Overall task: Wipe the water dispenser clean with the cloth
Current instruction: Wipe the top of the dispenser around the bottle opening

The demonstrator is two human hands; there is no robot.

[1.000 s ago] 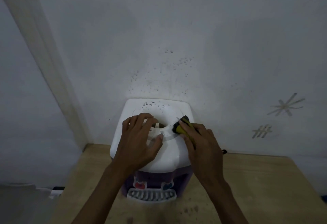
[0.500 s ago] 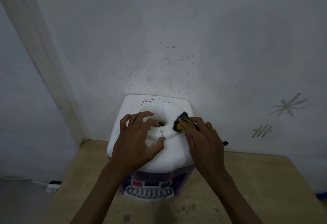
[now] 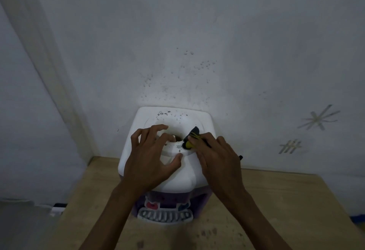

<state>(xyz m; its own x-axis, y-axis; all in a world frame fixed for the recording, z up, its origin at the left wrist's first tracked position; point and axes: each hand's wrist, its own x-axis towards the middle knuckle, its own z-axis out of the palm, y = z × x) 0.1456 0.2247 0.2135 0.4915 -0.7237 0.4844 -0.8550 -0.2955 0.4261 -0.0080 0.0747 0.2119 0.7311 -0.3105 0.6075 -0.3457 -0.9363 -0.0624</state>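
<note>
The white plastic water dispenser (image 3: 169, 174) with its purple front stands at the back edge of the light wooden table (image 3: 276, 210), against the speckled white wall (image 3: 197, 42). My left hand (image 3: 150, 161) rests on its top, fingers spread and bent over the rim of the round opening. My right hand (image 3: 215, 155) pinches the dark-and-yellow cloth (image 3: 190, 137), pressing it against the opening's right rim.

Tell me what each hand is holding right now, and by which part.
The right hand presses the cloth by its near end against the water dispenser top. The left hand holds nothing, just resting on it.
</note>
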